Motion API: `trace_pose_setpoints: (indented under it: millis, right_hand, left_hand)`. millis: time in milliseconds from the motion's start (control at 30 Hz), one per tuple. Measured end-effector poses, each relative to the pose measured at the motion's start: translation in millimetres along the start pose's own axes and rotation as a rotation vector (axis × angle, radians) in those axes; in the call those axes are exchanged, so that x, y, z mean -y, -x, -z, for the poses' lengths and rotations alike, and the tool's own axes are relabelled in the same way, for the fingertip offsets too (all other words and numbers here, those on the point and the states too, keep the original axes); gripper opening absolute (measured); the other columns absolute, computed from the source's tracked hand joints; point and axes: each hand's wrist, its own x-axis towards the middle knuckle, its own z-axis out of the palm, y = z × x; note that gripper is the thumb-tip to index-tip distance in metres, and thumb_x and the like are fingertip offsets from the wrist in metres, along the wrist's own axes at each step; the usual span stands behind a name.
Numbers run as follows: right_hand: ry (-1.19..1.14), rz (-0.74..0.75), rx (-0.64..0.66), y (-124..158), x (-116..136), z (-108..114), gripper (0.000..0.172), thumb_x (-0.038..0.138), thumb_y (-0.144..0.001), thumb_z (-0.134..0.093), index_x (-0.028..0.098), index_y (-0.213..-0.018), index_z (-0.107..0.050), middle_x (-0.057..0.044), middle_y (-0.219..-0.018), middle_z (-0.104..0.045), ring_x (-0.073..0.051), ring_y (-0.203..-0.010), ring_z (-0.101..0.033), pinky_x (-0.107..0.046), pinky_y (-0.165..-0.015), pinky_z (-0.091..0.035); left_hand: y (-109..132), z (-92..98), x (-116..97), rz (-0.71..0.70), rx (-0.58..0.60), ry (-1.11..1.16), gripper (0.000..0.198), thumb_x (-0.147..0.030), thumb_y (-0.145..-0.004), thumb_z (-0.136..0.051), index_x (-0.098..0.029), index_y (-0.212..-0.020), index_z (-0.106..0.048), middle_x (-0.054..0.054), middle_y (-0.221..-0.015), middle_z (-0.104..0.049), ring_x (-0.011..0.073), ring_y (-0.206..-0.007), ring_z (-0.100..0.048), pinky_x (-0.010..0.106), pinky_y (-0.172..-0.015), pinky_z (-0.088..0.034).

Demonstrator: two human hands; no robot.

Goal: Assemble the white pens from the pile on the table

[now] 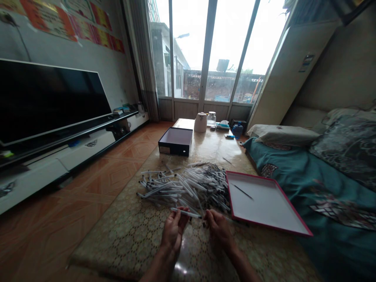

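white plastic, slim and straight: one pen tube (188, 213) pinched in left hand (174, 228) near six o'clock, dark end toward three, just beside right hand (217, 225), drawn narrow; cannot tell whether gripping anything. looks mid-handling of a single tube, calling next for steady, close fingertip work. from there, at twelve, tangled heap of tubes (188, 184) on glossy, patterned bench (123, 235); between two and three, flat red-rimmed tray (273, 207) bearing thin dark rod (242, 191).

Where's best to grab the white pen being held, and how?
Probably pinch the pen by its dark-tipped end, coming from the right. It is long and thin, and that end pokes out towards the right grip, while the left grip pinches it nearer the other.
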Motion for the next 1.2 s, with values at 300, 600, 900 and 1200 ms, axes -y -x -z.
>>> trace_pose_setpoints:
  millis: [300, 600, 900, 1200]
  right_hand:
    - [-0.110, -0.050, -0.018, 19.7, -6.6, -11.2, 0.043, 0.050, -0.085, -0.039, 0.018, -0.060, -0.053, 0.001, -0.055, -0.054, -0.013, -0.052, -0.049, -0.021, -0.050, -0.034]
    - [-0.096, -0.098, 0.008, 19.0, -7.3, -13.3, 0.037, 0.046, -0.084, -0.042, 0.018, -0.063, -0.055, 0.001, -0.056, -0.055, -0.014, -0.054, -0.050, -0.022, -0.051, -0.035]
    - [-0.223, -0.107, -0.075, 26.7, -11.9, -15.0, 0.030, 0.046, -0.079, -0.050, 0.017, -0.071, -0.056, -0.002, -0.062, -0.059, -0.016, -0.056, -0.054, -0.024, -0.054, -0.040]
    - [-0.129, -0.043, -0.119, 24.5, -10.7, -18.1, 0.039, 0.044, -0.086, -0.038, 0.018, -0.062, -0.055, 0.000, -0.059, -0.056, -0.014, -0.057, -0.051, -0.022, -0.054, -0.035]
  left_hand:
    - [9.3, 1.1, 20.1, -0.026, -0.011, -0.034, 0.008, -0.010, -0.077, -0.059, -0.015, -0.083, -0.056, 0.008, -0.080, -0.070, 0.0169, -0.073, -0.068, 0.029, -0.070, -0.055]
    - [6.0, 1.9, 22.1, -0.057, -0.009, -0.037, 0.006, -0.009, -0.082, -0.051, -0.015, -0.083, -0.054, 0.007, -0.078, -0.069, 0.0153, -0.072, -0.068, 0.028, -0.068, -0.055]
    - [3.5, -1.5, 27.6, -0.088, -0.063, -0.105, 0.004, -0.010, -0.081, -0.053, -0.013, -0.079, -0.055, 0.006, -0.071, -0.068, 0.0144, -0.066, -0.067, 0.027, -0.063, -0.055]
    - [5.6, -0.3, 22.0, -0.095, -0.007, -0.075, 0.008, -0.009, -0.083, -0.049, -0.013, -0.080, -0.055, 0.008, -0.076, -0.069, 0.0149, -0.072, -0.067, 0.028, -0.067, -0.055]
